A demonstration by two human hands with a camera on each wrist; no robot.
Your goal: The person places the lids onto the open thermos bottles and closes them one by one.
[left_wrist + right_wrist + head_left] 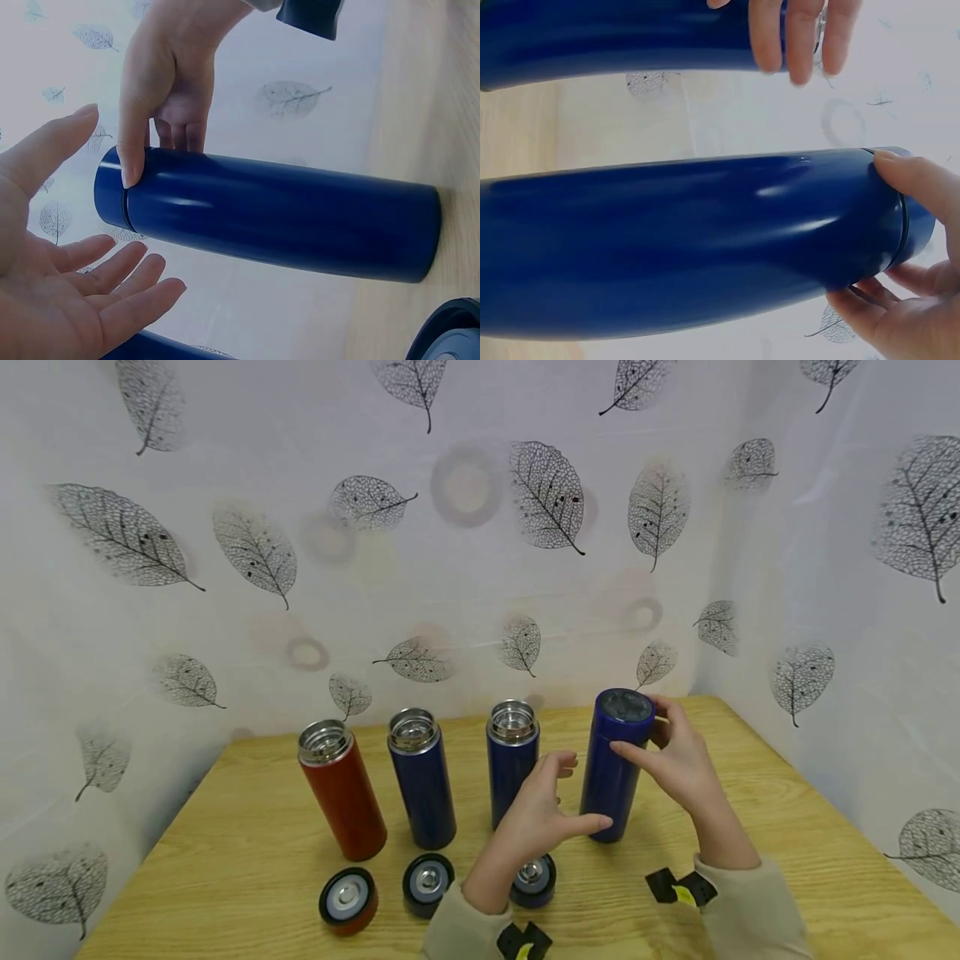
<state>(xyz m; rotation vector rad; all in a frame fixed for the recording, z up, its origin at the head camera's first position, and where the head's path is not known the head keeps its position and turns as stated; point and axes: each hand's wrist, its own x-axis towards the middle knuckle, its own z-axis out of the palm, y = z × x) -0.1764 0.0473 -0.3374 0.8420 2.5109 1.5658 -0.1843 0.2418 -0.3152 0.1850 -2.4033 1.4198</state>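
Note:
A blue thermos bottle (609, 787) stands upright on the table at the right, its lid (626, 705) on top. My right hand (681, 760) grips it from the right side near the top, thumb and fingers around the seam below the lid, as the right wrist view shows with the thumb (911, 176) at that seam. To the left of this bottle, my left hand (528, 822) is spread with thumb and fingers apart, holding nothing. In the left wrist view its palm (45, 300) faces the bottle's lid end, with space between.
Further left stand a lidless dark blue thermos (507, 768) partly behind my left hand, another dark blue one (426, 797) and a red one (352, 806). In front lie their upturned lids: a red-sided lid (348, 897), a dark lid (427, 883) and another lid (534, 881). A leaf-print curtain (465, 577) hangs behind.

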